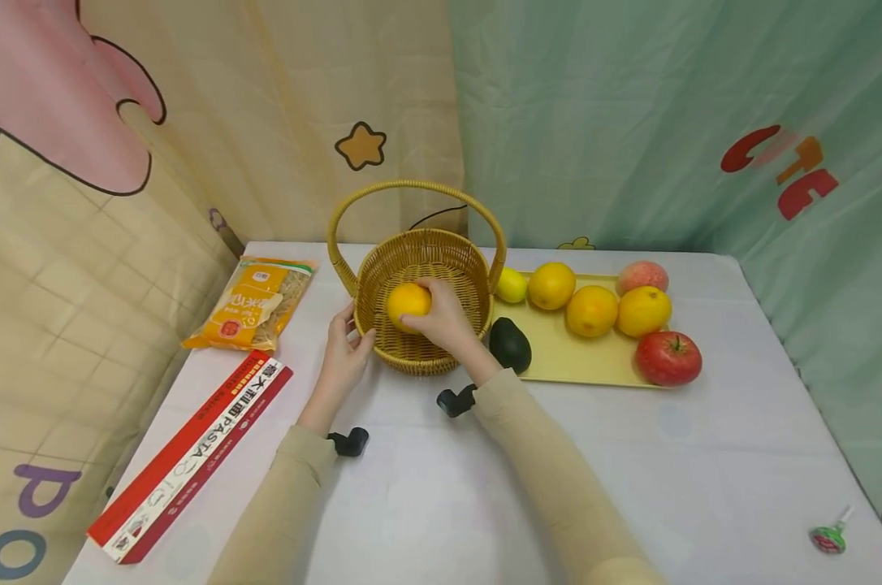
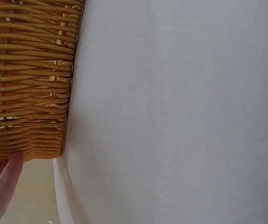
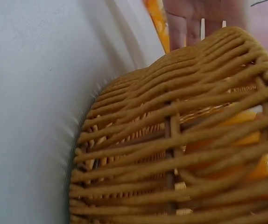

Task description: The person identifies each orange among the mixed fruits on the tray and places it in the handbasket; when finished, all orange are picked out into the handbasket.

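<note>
A round wicker basket [image 1: 426, 357] with a tall arched handle stands near the back of the table. My left hand [image 1: 348, 345] holds its left side, thumb at the rim and fingers along the outer wall. In the left wrist view, fingertips [image 2: 15, 165] touch the woven wall. Inside the basket, my right hand [image 1: 444, 315] grips an orange [image 1: 406, 305] between thumb and fingers. Through the weave, the right wrist view shows part of the orange [image 3: 232, 135]. Just right of the basket lies a dark green avocado [image 1: 510, 345].
A yellow tray [image 1: 558, 357] holds a lemon [image 1: 512, 286], several orange-yellow fruits [image 1: 591, 311], a peach [image 1: 643, 276] and a red apple [image 1: 668, 358]. At left lie an orange food packet [image 1: 247, 305] and a long pasta box [image 1: 192, 455]. A lollipop [image 1: 828, 536] is front right.
</note>
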### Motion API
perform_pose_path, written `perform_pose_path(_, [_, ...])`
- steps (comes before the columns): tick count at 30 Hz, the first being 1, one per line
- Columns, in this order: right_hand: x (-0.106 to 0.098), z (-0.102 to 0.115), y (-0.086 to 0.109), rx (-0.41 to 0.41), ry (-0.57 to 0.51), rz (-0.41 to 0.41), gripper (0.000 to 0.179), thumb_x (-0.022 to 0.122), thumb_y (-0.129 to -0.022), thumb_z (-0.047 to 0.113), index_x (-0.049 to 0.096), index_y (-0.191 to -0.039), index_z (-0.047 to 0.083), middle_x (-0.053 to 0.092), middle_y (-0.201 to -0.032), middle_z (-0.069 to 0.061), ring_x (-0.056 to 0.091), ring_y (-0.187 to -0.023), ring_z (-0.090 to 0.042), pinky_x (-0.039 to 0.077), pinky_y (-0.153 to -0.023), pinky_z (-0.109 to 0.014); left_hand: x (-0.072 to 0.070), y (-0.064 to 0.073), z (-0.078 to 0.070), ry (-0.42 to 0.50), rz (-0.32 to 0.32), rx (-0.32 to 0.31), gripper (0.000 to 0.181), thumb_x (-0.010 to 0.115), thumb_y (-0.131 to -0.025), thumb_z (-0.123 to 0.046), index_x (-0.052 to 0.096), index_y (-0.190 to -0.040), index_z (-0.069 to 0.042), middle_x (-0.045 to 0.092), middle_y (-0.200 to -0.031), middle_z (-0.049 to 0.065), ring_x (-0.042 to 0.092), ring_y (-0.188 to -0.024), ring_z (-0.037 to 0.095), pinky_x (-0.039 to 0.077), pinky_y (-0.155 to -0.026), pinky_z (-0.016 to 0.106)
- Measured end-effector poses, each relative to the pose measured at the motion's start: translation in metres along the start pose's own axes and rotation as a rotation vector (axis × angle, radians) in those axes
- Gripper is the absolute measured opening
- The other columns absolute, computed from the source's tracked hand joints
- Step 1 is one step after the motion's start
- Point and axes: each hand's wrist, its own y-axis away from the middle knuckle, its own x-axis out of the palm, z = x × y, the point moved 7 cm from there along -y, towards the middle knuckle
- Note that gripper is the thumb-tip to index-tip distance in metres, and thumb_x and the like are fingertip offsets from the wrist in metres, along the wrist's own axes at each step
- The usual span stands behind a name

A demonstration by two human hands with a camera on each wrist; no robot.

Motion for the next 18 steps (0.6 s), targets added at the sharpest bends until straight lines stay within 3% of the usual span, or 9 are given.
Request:
perform_pose_path(4, [0.01,0.003,-0.006,0.01,0.025,0.037,0.07,0.077,-0.082,0.021,0.047,-0.142,0.005,0.05,-0.141,-0.015,0.051,-0.122,-0.03,0.047,-0.104,-0.045,0.0,0.001,0.002,0.005,-0.007,-0.014,0.064,0.049,-0.102,-0.013,0.015,-0.156,-0.004,0.02,-0.158,0.019,0.031,-0.143,0.034,0.039,-0.115,0.046])
perform_pose_path(11, [0.018,0.005,-0.011,0.027,0.03,0.015,0.07,0.078,-0.082,0.02,0.047,-0.143,0.005,0.049,-0.143,-0.015,0.051,-0.125,-0.031,0.046,-0.106,-0.046,0.0,0.003,0.001,-0.012,0.007,-0.006,0.065,0.049,-0.102,-0.012,0.014,-0.155,-0.002,0.019,-0.158,0.022,0.029,-0.144,0.037,0.038,-0.115,0.049])
perform_pose_path(18, [0.025,0.002,-0.014,0.061,0.099,0.087,0.072,0.077,-0.086,0.022,0.043,-0.147,0.008,0.045,-0.15,-0.012,0.046,-0.134,-0.03,0.042,-0.112,-0.045,0.001,0.002,-0.002,-0.028,0.026,-0.001,0.065,0.047,-0.102,-0.011,0.011,-0.155,-0.002,0.016,-0.159,0.022,0.028,-0.144,0.038,0.038,-0.115,0.049])
